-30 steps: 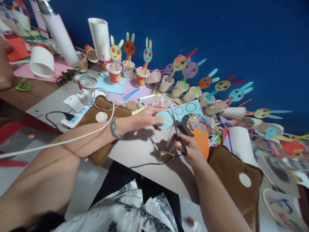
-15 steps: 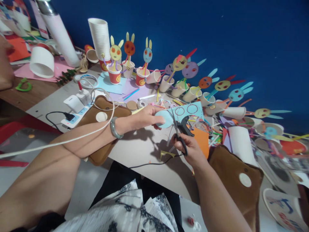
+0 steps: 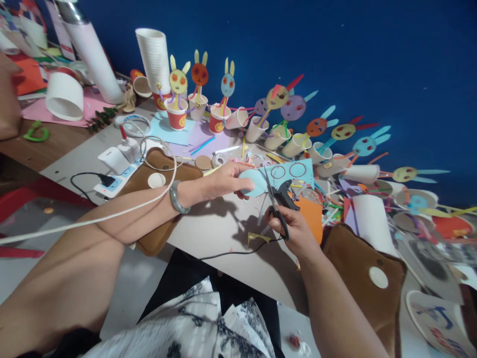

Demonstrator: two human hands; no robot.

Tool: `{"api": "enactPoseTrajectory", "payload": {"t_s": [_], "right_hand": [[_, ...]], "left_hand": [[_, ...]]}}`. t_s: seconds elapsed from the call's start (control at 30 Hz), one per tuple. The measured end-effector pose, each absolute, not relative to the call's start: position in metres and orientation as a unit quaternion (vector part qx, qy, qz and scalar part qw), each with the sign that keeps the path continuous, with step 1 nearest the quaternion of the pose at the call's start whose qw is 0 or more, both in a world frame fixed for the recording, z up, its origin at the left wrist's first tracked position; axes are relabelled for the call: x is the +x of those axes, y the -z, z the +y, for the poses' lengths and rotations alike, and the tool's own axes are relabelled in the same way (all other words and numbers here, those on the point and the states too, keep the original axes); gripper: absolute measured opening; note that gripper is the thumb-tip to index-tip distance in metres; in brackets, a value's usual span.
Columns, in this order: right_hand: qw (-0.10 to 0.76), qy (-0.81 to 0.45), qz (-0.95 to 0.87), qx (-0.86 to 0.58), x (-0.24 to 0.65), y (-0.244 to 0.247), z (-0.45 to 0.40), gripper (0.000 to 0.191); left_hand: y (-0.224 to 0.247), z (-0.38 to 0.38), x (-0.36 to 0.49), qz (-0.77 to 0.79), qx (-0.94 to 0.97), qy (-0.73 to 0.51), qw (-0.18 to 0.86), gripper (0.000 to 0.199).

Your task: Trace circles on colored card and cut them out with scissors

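Note:
My left hand (image 3: 233, 181) pinches a light blue paper (image 3: 292, 173) by its rounded left end, thumb on top. Drawn circles show on the strip to the right of the cut. My right hand (image 3: 292, 228) grips black-handled scissors (image 3: 278, 214), whose blades lie across the paper between the rounded end and the circles. How far apart the blades are is hard to make out. Beneath the strip is a black object (image 3: 286, 195) on the table, partly hidden. An orange paper (image 3: 311, 219) lies beside my right hand.
Paper-cup figures with rabbit-eared heads (image 3: 294, 107) line the blue wall. At the left stand a cup stack (image 3: 153, 59), a white flask (image 3: 91, 54) and a power strip (image 3: 121, 180). A white cable (image 3: 112, 216) crosses my left forearm. Brown cushions (image 3: 365, 298) lie on both sides.
Almost nothing differs. Both hands, the scissors and the blue paper stay in nearly the same place. At the far left edge, a person's arm has shifted slightly.

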State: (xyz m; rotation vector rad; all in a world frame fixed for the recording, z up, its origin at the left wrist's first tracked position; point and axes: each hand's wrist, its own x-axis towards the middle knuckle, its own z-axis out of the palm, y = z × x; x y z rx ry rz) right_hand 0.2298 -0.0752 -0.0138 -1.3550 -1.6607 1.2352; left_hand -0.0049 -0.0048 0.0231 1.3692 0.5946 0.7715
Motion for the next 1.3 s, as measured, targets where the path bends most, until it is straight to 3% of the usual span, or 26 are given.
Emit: {"api": "enactPoseTrajectory", "payload": {"t_s": [0.7, 1.3], "right_hand": [[0.329, -0.482, -0.632, -0.510, 0.229, 0.018, -0.073, 0.053], [0.326, -0.507, -0.622, -0.500, 0.227, 0.017, -0.074, 0.059]], "left_hand": [[-0.010, -0.003, -0.002, 0.244, 0.601, -0.375, 0.662, 0.023], [-0.015, -0.006, -0.002, 0.245, 0.609, -0.336, 0.675, 0.020]]}}
